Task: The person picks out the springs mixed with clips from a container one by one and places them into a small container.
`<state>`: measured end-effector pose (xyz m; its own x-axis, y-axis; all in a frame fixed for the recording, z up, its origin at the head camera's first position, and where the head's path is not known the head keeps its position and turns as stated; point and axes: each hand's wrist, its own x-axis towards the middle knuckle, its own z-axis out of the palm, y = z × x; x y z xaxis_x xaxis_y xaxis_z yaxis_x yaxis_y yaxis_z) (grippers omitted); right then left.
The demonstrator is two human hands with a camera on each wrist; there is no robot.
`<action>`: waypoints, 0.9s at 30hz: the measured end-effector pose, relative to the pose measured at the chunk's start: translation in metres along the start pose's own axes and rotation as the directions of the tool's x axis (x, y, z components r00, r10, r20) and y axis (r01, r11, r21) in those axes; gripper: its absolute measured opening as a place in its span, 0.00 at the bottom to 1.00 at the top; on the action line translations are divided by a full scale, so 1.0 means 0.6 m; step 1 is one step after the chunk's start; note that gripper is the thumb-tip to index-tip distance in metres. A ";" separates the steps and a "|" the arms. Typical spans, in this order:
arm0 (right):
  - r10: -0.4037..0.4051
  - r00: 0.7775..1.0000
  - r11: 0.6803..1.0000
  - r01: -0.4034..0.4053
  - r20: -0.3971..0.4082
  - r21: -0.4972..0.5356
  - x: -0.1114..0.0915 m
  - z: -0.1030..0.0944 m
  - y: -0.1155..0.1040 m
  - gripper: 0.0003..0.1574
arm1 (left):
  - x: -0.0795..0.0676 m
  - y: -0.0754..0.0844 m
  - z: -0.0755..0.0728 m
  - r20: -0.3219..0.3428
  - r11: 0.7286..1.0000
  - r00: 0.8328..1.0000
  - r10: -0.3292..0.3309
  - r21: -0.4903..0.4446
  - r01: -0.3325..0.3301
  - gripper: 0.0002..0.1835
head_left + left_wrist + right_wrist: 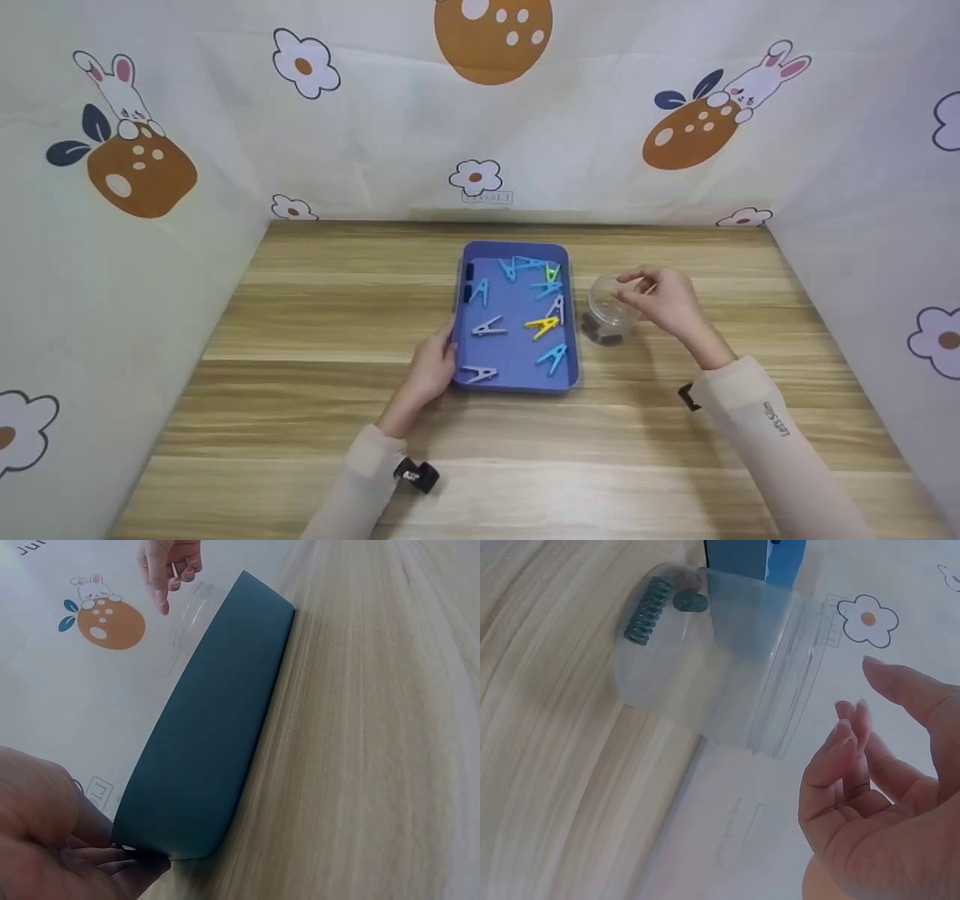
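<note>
A blue-purple tray lies on the table with several clothespins inside: light blue ones, a yellow clothespin, a green one and pale lilac ones such as the clothespin. My left hand grips the tray's left side; in the left wrist view its fingers meet the tray's edge. Right of the tray stands a clear jar with its mouth uncovered. Dark pieces lie at its bottom, among them a ridged, coil-like piece. My right hand hovers by the jar's mouth, thumb and fingers apart, nothing visible between them.
Two small black pieces lie along the tray's inner left wall. The wood-grain table is enclosed at the back and sides by a patterned cloth with rabbits and flowers.
</note>
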<state>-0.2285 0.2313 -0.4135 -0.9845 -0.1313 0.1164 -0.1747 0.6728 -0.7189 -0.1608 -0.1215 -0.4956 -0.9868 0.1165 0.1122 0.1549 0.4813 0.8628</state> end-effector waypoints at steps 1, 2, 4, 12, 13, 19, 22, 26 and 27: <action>-0.005 1.000 1.000 0.005 -0.001 -0.002 0.001 0.001 -0.003 0.17 | 0.000 0.000 0.000 0.000 1.000 1.000 -0.003 -0.002 0.003 0.28; -0.009 1.000 1.000 0.009 -0.001 -0.004 0.002 0.002 -0.005 0.16 | 0.000 0.000 0.000 0.000 1.000 1.000 -0.005 -0.002 0.005 0.28; -0.014 1.000 1.000 0.014 0.005 -0.005 0.003 0.003 -0.011 0.16 | 0.000 0.000 0.000 -0.002 1.000 1.000 -0.003 -0.003 0.003 0.28; -0.045 0.998 0.999 0.044 0.036 0.016 0.016 0.011 -0.040 0.17 | -0.002 0.000 0.002 -0.003 1.000 1.000 0.014 0.010 -0.014 0.28; -0.043 0.998 0.999 0.042 0.040 0.018 0.017 0.012 -0.043 0.16 | -0.002 0.001 0.002 -0.003 1.000 1.000 0.012 0.009 -0.012 0.28; -0.042 0.997 0.999 0.041 0.057 0.019 0.027 0.021 -0.058 0.16 | -0.002 0.003 0.001 -0.003 1.000 1.000 0.006 0.006 -0.006 0.28; -0.050 0.997 0.999 0.049 0.060 0.015 0.032 0.026 -0.063 0.16 | -0.002 0.003 0.001 -0.008 1.000 1.000 0.009 0.018 -0.009 0.28; -0.052 0.996 0.999 0.051 0.076 0.014 0.037 0.033 -0.074 0.16 | -0.001 0.001 0.001 -0.007 1.000 1.000 0.002 0.017 -0.002 0.28; -0.051 0.995 0.999 0.050 0.082 0.016 0.038 0.034 -0.077 0.16 | -0.001 0.000 0.001 -0.008 1.000 1.000 0.001 0.017 -0.001 0.28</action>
<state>-0.2427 0.1821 -0.3916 -0.9697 -0.2243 0.0966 -0.2232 0.6536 -0.7231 -0.1602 -0.1211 -0.4958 -0.9870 0.1102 0.1167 0.1563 0.4959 0.8542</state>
